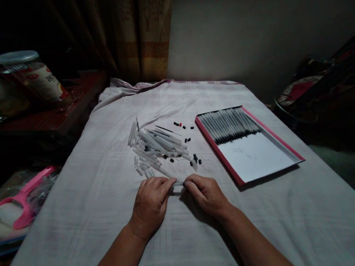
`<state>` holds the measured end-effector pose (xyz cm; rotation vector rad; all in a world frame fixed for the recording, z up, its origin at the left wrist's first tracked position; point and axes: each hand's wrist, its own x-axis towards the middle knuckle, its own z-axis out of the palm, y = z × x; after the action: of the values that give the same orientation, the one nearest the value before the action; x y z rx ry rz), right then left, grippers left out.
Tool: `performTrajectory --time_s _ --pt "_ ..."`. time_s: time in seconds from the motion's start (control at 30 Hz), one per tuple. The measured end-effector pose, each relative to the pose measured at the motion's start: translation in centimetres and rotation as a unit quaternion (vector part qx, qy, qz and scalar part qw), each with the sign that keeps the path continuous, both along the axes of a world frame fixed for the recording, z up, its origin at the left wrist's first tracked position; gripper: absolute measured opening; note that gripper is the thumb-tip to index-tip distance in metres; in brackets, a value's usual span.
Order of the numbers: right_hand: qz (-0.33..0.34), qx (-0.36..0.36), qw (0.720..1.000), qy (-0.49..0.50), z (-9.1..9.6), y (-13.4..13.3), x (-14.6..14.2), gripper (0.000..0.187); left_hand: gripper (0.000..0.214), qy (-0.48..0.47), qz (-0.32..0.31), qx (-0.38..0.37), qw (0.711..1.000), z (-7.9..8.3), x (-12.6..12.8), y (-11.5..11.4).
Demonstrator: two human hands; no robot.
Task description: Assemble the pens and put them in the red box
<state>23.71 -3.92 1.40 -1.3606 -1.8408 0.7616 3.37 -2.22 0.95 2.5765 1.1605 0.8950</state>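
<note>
My left hand (150, 203) and my right hand (206, 194) rest on a white cloth (93, 216) with their fingertips pinched together on one clear pen tube (178, 183) held between them. Just beyond the hands lies a loose pile of clear pen tubes (156, 149) with small black caps (195, 159) scattered beside it. To the right stands a flat red-edged tray (286, 145) with a row of assembled pens (229, 124) at its far end.
Two lidded jars (36, 80) lie on a dark wooden shelf at the left. A pink plastic item (25, 198) sits low at the left. A dark bag (329, 79) lies at the right, and a curtain hangs behind.
</note>
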Motion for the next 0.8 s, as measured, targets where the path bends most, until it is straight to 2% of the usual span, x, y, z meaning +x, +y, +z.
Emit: performTrajectory --time_s 0.17,0.3,0.43,0.63,0.8 --pt "-0.019 -0.019 0.999 0.029 -0.19 -0.15 0.04 0.017 0.028 0.002 -0.005 -0.006 1.000 -0.08 0.09 -0.05" --pt "-0.029 -0.023 0.998 0.047 -0.03 -0.19 -0.03 0.022 0.029 0.007 -0.013 -0.011 1.000 -0.02 0.09 -0.05" --pt "-0.024 -0.017 0.999 0.018 -0.20 -0.13 -0.06 0.030 0.030 0.008 -0.019 -0.014 1.000 -0.16 0.08 -0.09" --pt "-0.063 0.013 0.997 -0.036 -0.91 -0.17 0.09 0.047 0.030 0.000 -0.022 -0.015 1.000 -0.21 0.07 -0.10" --pt "-0.033 -0.019 0.997 0.062 -0.17 -0.57 0.18 0.016 0.028 -0.009 -0.017 -0.025 1.000 0.11 0.14 -0.02"
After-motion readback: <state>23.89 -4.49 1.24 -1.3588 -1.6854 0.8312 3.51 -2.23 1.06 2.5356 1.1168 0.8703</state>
